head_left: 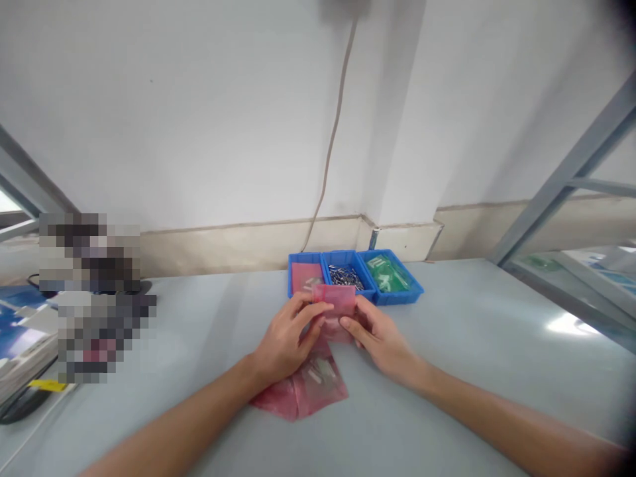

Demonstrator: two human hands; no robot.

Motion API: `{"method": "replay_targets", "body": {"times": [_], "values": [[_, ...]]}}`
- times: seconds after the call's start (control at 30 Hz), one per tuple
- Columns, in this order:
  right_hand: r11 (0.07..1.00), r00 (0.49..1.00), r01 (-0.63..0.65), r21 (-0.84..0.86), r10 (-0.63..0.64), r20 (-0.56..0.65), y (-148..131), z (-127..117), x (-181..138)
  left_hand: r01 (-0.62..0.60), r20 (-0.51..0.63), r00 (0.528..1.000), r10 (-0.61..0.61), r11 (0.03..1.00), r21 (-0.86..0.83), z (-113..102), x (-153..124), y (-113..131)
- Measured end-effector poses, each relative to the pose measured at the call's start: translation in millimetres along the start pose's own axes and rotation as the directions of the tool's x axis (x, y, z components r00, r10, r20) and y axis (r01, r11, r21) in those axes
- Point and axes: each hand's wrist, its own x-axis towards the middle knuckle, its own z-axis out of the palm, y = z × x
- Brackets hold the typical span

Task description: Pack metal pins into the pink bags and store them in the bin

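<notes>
left hand, right hand — fingers nearly closed, gripping pink bag at opposite sides — blue bins behind

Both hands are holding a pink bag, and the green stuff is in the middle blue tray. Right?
Not quite: the head view shows the green stuff in the rightmost blue tray, not the middle tray. The left hand and right hand do hold a pink bag.

thin translucent pink plastic bag with a slight sheen, smooth blue plastic bins, shiny metal pieces, glossy green plastic packets, smooth grey counter, glossy between three and four o'clock, matt white wall, grey metal-looking frame
</notes>
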Motion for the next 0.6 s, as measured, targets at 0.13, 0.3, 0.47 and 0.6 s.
{"method": "replay_targets", "body": {"times": [0.13,0.3,0.47,0.6], "values": [[0.997,1.000,0.009,0.076,-0.007,-0.028,2.0,1.3,0.7,-0.036,0.021,0.999,0.037,0.999,-0.017,-2.1,-1.4,0.2],[0.992,0.999,0.003,0.124,0.001,-0.033,-1.1,1.8,1.2,-0.051,0.004,0.999,0.051,0.999,0.005,-0.5,-3.8,-3.2],[0.990,0.997,-0.023,0.139,0.033,-0.065,-5.3,1.8,1.3,-0.071,-0.050,0.996,0.074,0.995,0.066,4.4,-3.3,-8.4],[0.987,0.993,-0.018,0.162,0.037,-0.114,-5.8,2.8,1.9,-0.069,-0.062,0.995,0.074,0.994,0.082,4.8,-3.7,-9.7]]}}
